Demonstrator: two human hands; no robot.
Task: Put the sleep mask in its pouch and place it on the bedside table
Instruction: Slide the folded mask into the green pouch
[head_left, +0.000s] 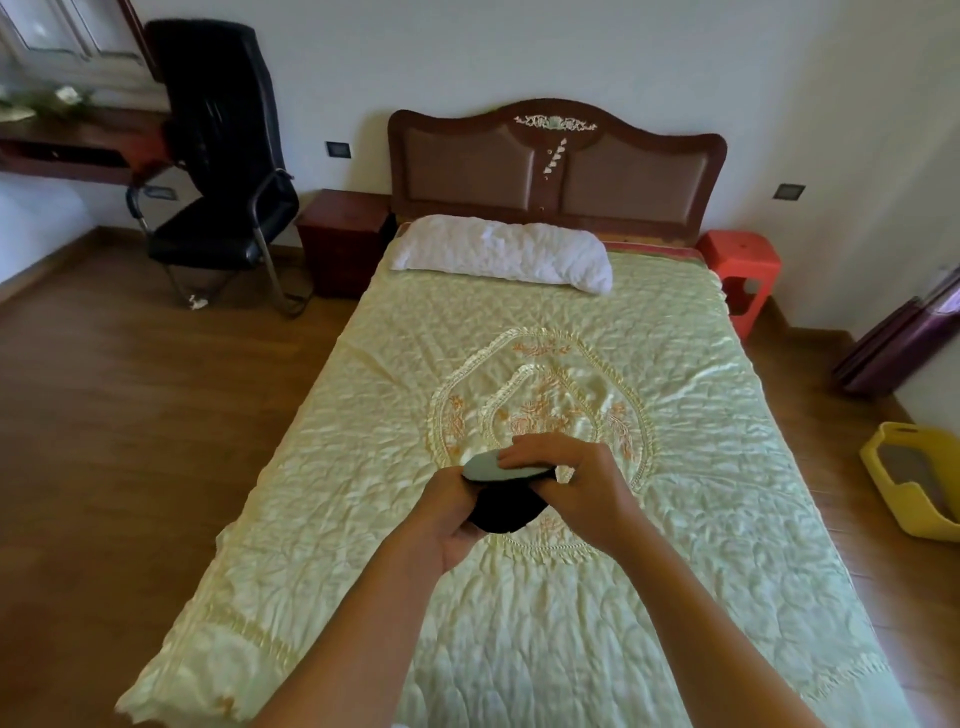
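Both hands, left hand (451, 519) gripping the limp black pouch (503, 512), right hand (574, 480) fingers (519, 456) pinching the soft, light sleep mask (493, 466), worked above the bed (363, 467).

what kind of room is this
A bedroom, most likely in a home: a bed with a carved headboard, a white pillow, and a wooden bedside table beside it.

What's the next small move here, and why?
Probably push the mask further down into the pouch: the right hand presses on its grey top, which sticks out above the black opening held by the left hand.
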